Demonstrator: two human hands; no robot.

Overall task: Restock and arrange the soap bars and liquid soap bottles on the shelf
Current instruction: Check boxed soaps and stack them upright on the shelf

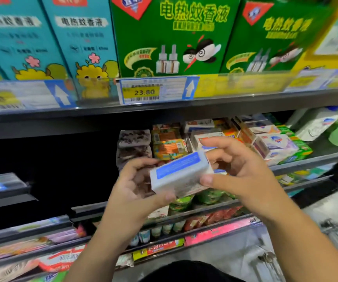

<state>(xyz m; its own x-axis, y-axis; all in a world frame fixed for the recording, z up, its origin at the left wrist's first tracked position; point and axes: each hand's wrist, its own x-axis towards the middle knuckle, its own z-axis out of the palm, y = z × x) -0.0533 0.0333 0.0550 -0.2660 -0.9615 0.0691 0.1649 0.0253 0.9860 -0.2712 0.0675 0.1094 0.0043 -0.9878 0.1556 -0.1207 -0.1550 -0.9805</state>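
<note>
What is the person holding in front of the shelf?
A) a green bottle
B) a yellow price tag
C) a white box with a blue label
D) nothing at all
C: the left hand and right hand both grip the white box, whose blue label faces up.
</note>
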